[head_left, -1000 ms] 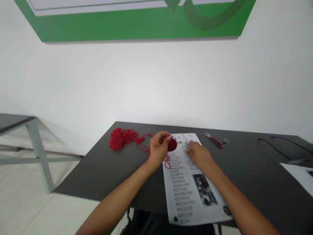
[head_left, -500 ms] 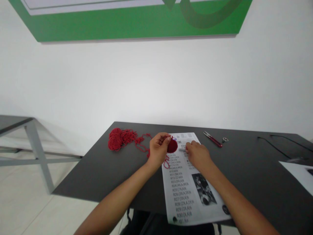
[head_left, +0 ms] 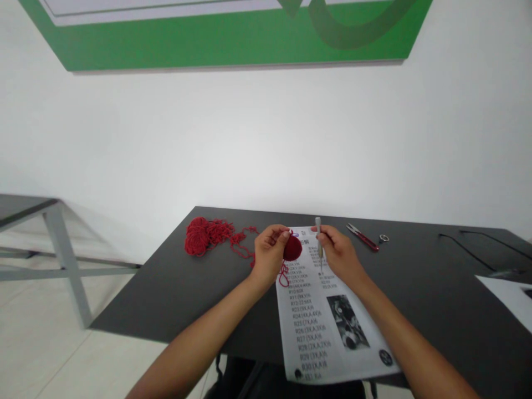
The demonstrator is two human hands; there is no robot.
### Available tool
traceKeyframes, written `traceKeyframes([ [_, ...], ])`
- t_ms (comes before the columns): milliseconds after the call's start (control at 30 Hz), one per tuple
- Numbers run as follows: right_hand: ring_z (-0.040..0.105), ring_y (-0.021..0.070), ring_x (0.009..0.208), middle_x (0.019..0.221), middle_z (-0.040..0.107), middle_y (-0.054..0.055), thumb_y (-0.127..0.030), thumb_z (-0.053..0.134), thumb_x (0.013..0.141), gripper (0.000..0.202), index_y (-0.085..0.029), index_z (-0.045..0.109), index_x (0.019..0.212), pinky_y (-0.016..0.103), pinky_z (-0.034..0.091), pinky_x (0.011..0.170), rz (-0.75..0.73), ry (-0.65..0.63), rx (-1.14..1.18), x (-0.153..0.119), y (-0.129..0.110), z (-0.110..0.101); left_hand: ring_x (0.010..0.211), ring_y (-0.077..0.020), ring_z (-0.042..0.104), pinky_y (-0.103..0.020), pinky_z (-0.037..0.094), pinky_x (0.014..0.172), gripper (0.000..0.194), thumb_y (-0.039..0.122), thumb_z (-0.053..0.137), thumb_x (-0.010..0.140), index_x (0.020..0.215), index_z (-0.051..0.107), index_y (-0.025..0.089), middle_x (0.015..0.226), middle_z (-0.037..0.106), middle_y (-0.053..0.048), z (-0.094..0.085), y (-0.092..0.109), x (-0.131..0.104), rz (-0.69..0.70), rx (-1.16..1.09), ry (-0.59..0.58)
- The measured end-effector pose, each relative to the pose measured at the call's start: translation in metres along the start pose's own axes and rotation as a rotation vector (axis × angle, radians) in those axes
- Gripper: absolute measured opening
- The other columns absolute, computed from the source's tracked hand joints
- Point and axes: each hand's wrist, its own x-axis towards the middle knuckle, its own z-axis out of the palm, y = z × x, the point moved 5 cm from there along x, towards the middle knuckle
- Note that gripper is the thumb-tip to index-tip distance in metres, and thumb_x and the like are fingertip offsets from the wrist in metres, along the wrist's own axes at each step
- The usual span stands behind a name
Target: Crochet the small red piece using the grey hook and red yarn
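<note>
My left hand (head_left: 271, 246) pinches a small round red crochet piece (head_left: 293, 249) at its upper left edge. A bit of purple, too small to make out, shows at the top of the piece. Red yarn (head_left: 284, 275) hangs in a loop below the hand. To the right, my right hand (head_left: 337, 249) is closed around a crochet hook (head_left: 318, 235) with a pale handle, held upright and apart from the piece. Both hands are above a printed pattern sheet (head_left: 307, 310) with rows of text and a photo.
A tangled ball of red yarn (head_left: 198, 237) lies at the left on the dark table (head_left: 166, 299), its strand running to my left hand. Red-handled scissors (head_left: 363, 238) and a small metal ring (head_left: 383, 238) lie at the right. Black cables (head_left: 465, 251) and another paper (head_left: 507, 299) are farther right.
The crochet hook has turned upright in my right hand, its handle end now pointing up. My right hand has shifted slightly right and turned. The left hand stays put.
</note>
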Motion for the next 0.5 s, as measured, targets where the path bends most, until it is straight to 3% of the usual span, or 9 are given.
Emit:
traceKeyframes([
  [100,0.059,0.0132,0.059,0.076,0.062,-0.003,-0.045,0.053,0.098,0.022,-0.024,0.057,0.093,0.027,0.05,0.058,0.073,0.234,0.446,0.001,0.0,-0.012,0.059,-0.0106,0.06,-0.022,0.048,0.057,0.022,0.033,0.082,0.071,0.081,0.072,0.017,0.07,0.069,0.0,0.0,-0.001,-0.001,-0.009,-0.018,0.002],
  [200,0.064,0.0118,0.059,0.082,0.066,-0.004,-0.051,0.056,0.097,0.027,-0.026,0.048,0.091,0.03,0.057,0.064,0.107,0.427,0.804,0.001,0.001,-0.017,0.062,-0.0115,0.061,-0.023,0.049,0.06,0.018,0.031,0.082,0.071,0.079,0.074,0.017,0.072,0.071,-0.001,0.0,-0.001,-0.001,-0.014,-0.025,0.01],
  [300,0.072,0.0143,0.068,0.084,0.07,-0.003,-0.052,0.059,0.096,0.029,-0.026,0.048,0.09,0.035,0.061,0.073,0.141,0.441,0.914,0.0,0.001,-0.012,0.062,-0.0118,0.062,-0.023,0.049,0.06,0.016,0.03,0.082,0.07,0.078,0.076,0.017,0.072,0.073,-0.001,0.001,0.0,-0.003,-0.029,-0.019,0.005],
  [500,0.075,0.0144,0.069,0.087,0.074,-0.003,-0.048,0.06,0.098,0.024,-0.026,0.05,0.096,0.034,0.063,0.073,0.154,0.371,0.922,-0.009,-0.002,0.006,0.062,-0.0113,0.062,-0.022,0.048,0.061,0.011,0.027,0.081,0.071,0.076,0.078,0.018,0.072,0.074,-0.002,0.005,0.003,-0.006,-0.015,-0.016,-0.014],
])
